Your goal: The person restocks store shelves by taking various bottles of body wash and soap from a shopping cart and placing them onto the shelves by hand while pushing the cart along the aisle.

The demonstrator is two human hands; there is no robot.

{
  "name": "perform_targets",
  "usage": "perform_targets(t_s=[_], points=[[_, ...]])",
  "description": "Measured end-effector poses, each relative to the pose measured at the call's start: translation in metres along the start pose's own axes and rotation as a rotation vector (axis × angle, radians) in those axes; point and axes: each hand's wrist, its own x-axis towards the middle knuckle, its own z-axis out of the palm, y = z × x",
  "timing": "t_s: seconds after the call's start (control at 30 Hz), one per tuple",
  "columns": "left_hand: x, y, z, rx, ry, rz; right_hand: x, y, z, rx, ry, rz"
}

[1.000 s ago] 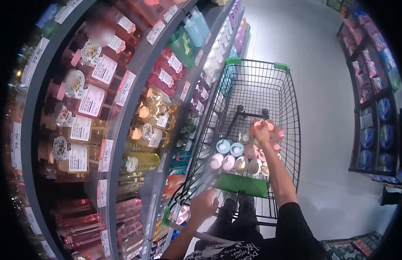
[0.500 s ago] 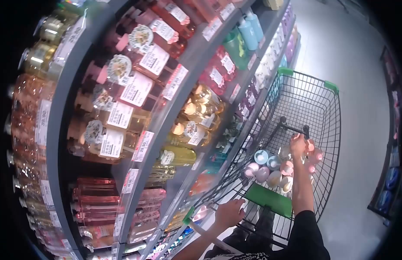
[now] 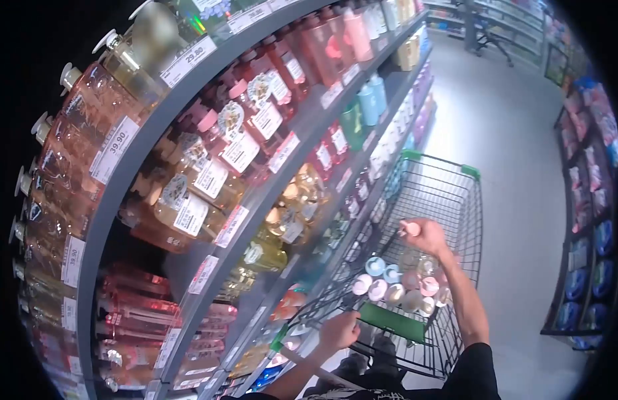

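Observation:
My right hand point(image 3: 429, 238) is closed around the neck of a pump bottle point(image 3: 411, 229) with a pale peach top, held above the bottles in the shopping cart. Its body is largely hidden under the hand. Below it, several pump bottles point(image 3: 394, 293) with blue, lilac, cream and pink tops stand grouped at the near end of the cart point(image 3: 481, 220). My left hand point(image 3: 340, 331) is curled at the cart's rear wire edge, beside the green panel point(image 3: 392, 323). Its fingertips are partly hidden.
Tall shelves point(image 3: 209, 257) full of pump bottles with price tags point(image 3: 114, 150) run close along the left. On the right, a low rack point(image 3: 579, 267) holds packaged goods. The pale aisle floor point(image 3: 462, 100) stretches ahead, with a dark-legged stand point(image 3: 493, 43) at its far end.
My right hand has risen and moved left with a bottle out of the group. The left hand's spread fingers have curled in at the cart. The view has tilted up.

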Motion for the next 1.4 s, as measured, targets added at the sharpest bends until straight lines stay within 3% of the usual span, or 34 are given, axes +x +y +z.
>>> perform_targets(t_s=[0.07, 0.2, 0.27, 0.33, 0.37, 0.5, 0.63, 0.73, 0.83, 0.93, 0.97, 1.07, 1.13, 1.17, 1.27, 1.4], points=[[0.003, -0.003, 0.004, -0.105, 0.019, -0.036, -0.014, -0.054, -0.037, 0.027, -0.025, -0.162], [0.028, -0.007, -0.019, -1.067, 0.091, -0.084, -0.046, -0.168, -0.112, 0.467, -0.214, -0.073], [0.036, -0.002, -0.051, -1.135, 0.078, 0.149, -0.047, -0.19, -0.114, 0.675, -0.293, -0.073], [0.038, 0.018, -0.088, -1.521, -0.172, 0.264, -0.048, -0.203, -0.095, 0.816, -0.367, -0.071], [0.027, 0.028, -0.106, -1.577, -0.321, 0.23, -0.052, -0.215, -0.085, 0.888, -0.399, -0.037], [-0.013, 0.035, -0.09, -1.687, -0.332, 0.113, -0.069, -0.241, -0.04, 1.031, -0.59, 0.235], [-0.044, 0.031, -0.094, -1.727, -0.145, 0.049, -0.087, -0.258, -0.008, 0.921, -0.552, 0.174], [-0.057, 0.023, -0.112, -1.73, -0.119, -0.01, -0.093, -0.263, 0.008, 0.925, -0.467, 0.187], [-0.07, 0.013, -0.13, -1.715, -0.035, -0.031, -0.117, -0.26, 0.033, 1.208, -0.161, 0.271], [-0.096, 0.016, -0.182, -1.65, 0.088, -0.02, -0.158, -0.215, 0.092, 0.895, -0.075, 0.263], [-0.089, -0.006, -0.181, -1.458, 0.145, 0.144, -0.175, -0.2, 0.111, 0.786, -0.115, 0.325], [-0.094, -0.025, -0.211, -1.212, 0.453, 0.305, -0.223, -0.17, 0.157, 0.824, -0.196, 0.312], [-0.12, -0.008, -0.266, -1.043, 0.501, 0.111, -0.229, -0.18, 0.162, 0.722, -0.202, 0.246], [-0.119, -0.023, -0.263, -1.057, 0.686, 0.107, -0.233, -0.182, 0.164, 0.672, -0.192, 0.223], [-0.122, -0.028, -0.306, -0.617, 1.056, 0.411, -0.231, -0.174, 0.166, 0.795, -0.124, 0.261], [-0.102, -0.065, -0.322, -0.227, 1.317, 0.3, -0.233, -0.167, 0.172, 0.657, -0.077, 0.18]])
